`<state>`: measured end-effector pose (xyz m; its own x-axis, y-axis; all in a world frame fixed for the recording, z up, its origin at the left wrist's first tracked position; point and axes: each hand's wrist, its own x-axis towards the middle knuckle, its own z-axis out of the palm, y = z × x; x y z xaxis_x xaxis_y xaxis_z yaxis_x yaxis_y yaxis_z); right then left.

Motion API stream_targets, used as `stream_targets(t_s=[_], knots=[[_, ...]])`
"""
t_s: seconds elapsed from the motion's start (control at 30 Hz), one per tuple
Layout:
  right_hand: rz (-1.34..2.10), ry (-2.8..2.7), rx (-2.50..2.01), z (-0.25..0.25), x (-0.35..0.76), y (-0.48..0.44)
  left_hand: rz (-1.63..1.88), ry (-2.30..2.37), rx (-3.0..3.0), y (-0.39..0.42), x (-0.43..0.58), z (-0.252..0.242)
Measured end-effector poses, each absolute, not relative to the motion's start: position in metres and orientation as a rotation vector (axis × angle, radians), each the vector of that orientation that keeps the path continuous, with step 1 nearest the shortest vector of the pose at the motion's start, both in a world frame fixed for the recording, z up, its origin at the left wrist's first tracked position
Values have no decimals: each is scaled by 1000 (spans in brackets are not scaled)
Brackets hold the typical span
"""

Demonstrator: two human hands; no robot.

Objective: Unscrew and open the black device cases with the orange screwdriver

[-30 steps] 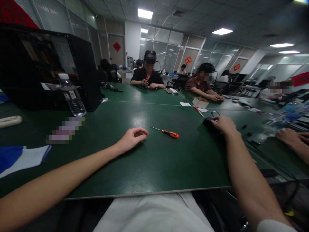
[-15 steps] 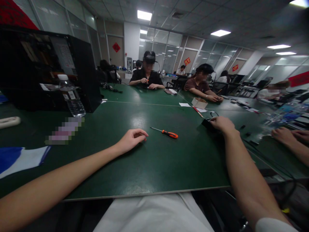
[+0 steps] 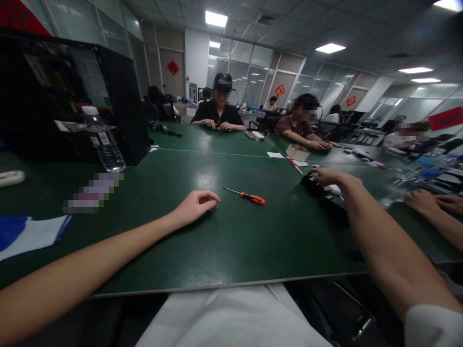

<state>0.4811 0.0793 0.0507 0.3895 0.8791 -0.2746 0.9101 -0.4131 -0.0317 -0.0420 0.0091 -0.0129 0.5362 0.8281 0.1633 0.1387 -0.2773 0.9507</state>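
My left hand (image 3: 197, 208) rests on the green table (image 3: 224, 246), its fingers loosely curved with the thumb apart and nothing in them. Just to the right of its fingertips lies a screwdriver (image 3: 253, 197) with an orange and black handle, its thin shaft pointing left. At the right, my right hand (image 3: 327, 176) reaches over a black, box-like object (image 3: 310, 185) and grips its near-left end. My wrist and forearm cover part of that object, so its kind cannot be made out. Something white shows beneath the wrist.
On the left stand a black computer case (image 3: 126, 106) and a water bottle (image 3: 104, 144). A small open box (image 3: 297, 153) and white paper (image 3: 275, 155) lie farther back. Another person's hands (image 3: 423, 202) rest at the right, near clear plastic bottles. Two people sit across the table.
My right forearm has swung outward and my right hand has shifted slightly up and left; more of the black object shows under it. My left hand and the screwdriver stay in place.
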Motion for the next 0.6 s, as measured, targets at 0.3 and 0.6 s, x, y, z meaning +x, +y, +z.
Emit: stream_targets(t_s=[0.3, 0.6], knots=[[-44, 1765, 2463, 39, 474, 63, 845, 803, 1765, 9, -41, -15], [59, 1805, 2467, 34, 467, 61, 827, 796, 1806, 8, -41, -13]])
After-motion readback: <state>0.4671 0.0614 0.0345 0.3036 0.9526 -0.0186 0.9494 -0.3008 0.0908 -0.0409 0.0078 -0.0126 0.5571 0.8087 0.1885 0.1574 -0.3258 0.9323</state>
